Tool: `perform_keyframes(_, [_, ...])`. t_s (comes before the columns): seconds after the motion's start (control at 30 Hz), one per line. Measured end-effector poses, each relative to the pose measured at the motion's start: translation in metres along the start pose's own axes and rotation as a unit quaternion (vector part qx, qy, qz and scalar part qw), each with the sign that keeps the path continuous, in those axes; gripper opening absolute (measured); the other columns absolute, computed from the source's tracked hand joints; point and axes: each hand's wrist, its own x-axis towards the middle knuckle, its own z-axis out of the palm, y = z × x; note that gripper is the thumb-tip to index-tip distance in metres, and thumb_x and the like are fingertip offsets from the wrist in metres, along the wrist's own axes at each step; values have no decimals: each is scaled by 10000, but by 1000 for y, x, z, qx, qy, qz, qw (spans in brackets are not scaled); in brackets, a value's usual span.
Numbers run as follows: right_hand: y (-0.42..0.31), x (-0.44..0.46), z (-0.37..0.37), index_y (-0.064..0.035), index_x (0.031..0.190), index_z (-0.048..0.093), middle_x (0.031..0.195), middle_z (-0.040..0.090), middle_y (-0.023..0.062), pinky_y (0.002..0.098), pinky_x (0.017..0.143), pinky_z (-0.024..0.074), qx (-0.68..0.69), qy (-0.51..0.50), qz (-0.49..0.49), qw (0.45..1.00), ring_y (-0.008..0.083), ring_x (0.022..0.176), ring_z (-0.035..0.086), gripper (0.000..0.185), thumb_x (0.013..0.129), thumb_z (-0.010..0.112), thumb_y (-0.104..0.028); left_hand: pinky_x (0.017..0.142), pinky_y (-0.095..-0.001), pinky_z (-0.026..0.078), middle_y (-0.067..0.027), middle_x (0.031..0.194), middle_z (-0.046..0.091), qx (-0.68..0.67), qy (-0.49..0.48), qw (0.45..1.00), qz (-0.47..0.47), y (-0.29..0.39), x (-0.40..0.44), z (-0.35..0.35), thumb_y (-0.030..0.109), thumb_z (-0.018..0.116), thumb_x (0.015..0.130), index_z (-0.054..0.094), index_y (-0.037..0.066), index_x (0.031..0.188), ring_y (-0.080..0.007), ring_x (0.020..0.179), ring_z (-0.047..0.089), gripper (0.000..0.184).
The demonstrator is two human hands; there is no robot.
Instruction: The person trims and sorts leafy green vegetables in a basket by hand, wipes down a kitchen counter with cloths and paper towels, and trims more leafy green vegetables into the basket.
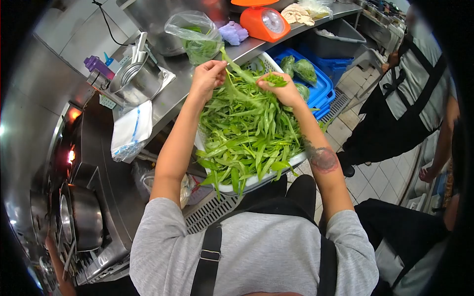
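Observation:
Long green leafy stems (247, 133) fill a white basket (232, 187) in front of my body. Over its far left part, my left hand (210, 76) pinches the end of a leafy stem. My right hand (279, 89) is closed around a small bunch of green stems, whose cut ends show above the fingers. A long leaf stretches between the two hands, just above the heap. Beyond my left hand, a clear plastic bag (195, 37) with greens inside lies on the metal counter.
An orange scale (265, 22) and a purple cloth (233, 33) sit on the counter (173, 96). A metal pot (136, 79) with utensils stands left. Blue crates (321, 81) hold bagged greens. A person in a black apron (395, 103) stands at the right; pots (84, 217) are at the lower left.

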Motion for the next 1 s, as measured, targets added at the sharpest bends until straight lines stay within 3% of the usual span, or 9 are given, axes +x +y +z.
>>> perform_keyframes(0.17, [-6, 0, -10, -34, 902, 686, 807, 666, 10, 224, 673, 448, 0, 116, 17, 993, 68, 716, 565, 162, 799, 693, -159, 493, -209, 348, 26, 621, 518, 59, 3, 997, 43, -15, -11, 10, 175, 664, 835, 601, 47, 759, -57, 538, 449, 162])
perform_keyframes(0.3, [-8, -4, -11, -18, 894, 681, 826, 689, 44, 249, 669, 478, -72, 74, -71, 992, 80, 721, 599, 208, 768, 724, -177, 520, -223, 406, -1, 616, 596, 262, 93, 951, 131, -34, -12, 18, 186, 691, 768, 641, -2, 722, -49, 551, 499, 200])
perform_keyframes(0.43, [-11, -7, 21, -13, 919, 670, 697, 628, 24, 227, 612, 443, -200, 89, -192, 957, 54, 646, 523, 237, 772, 729, -189, 547, -231, 433, -21, 657, 639, 286, -2, 947, 149, -36, -23, 31, 187, 702, 753, 667, 5, 757, -56, 579, 533, 186])
perform_keyframes(0.57, [-10, -7, 14, 0, 851, 654, 591, 573, 20, 260, 548, 425, -223, 113, -126, 960, 68, 565, 474, 259, 741, 756, -212, 560, -227, 428, -16, 651, 625, 292, 36, 935, 196, -23, -28, 31, 177, 703, 761, 668, 6, 765, -59, 595, 531, 175])
perform_keyframes(0.67, [-2, -4, -5, -1, 828, 672, 701, 634, 184, 318, 615, 480, -272, 120, -42, 954, 233, 595, 603, 251, 719, 749, -214, 522, -224, 396, -4, 653, 603, 221, 115, 952, 177, -11, -15, -2, 176, 702, 789, 660, -2, 799, -62, 564, 500, 182])
perform_keyframes(0.8, [-17, -2, -16, 16, 835, 676, 723, 667, 167, 338, 635, 486, -219, 29, -11, 975, 284, 618, 621, 351, 665, 795, -267, 480, -230, 350, 22, 661, 543, -52, 76, 995, 36, 14, -22, -43, 204, 705, 806, 613, 50, 798, -74, 535, 470, 180])
perform_keyframes(0.83, [-33, -5, -13, 32, 933, 647, 751, 645, 80, 291, 703, 464, -215, -35, -4, 976, 124, 704, 579, 385, 674, 804, -205, 487, -231, 351, 20, 670, 540, -94, 74, 993, 20, 21, -28, -49, 212, 701, 810, 607, 57, 803, -79, 546, 472, 181])
perform_keyframes(0.93, [-49, -7, -6, 25, 1047, 629, 895, 674, 164, 362, 765, 472, -371, -168, -238, 882, 257, 805, 640, 503, 641, 813, -207, 522, -242, 349, 6, 708, 525, -209, 41, 977, -27, 28, -36, -62, 230, 663, 841, 590, 70, 856, -108, 594, 465, 177])
perform_keyframes(1.0, [-76, -7, 9, -7, 1125, 608, 967, 656, 212, 394, 794, 467, -433, -156, -173, 871, 354, 871, 629, 586, 612, 816, -201, 543, -241, 352, -1, 735, 516, -286, -32, 955, -67, 32, -42, -68, 233, 646, 856, 583, 67, 886, -124, 621, 453, 180])
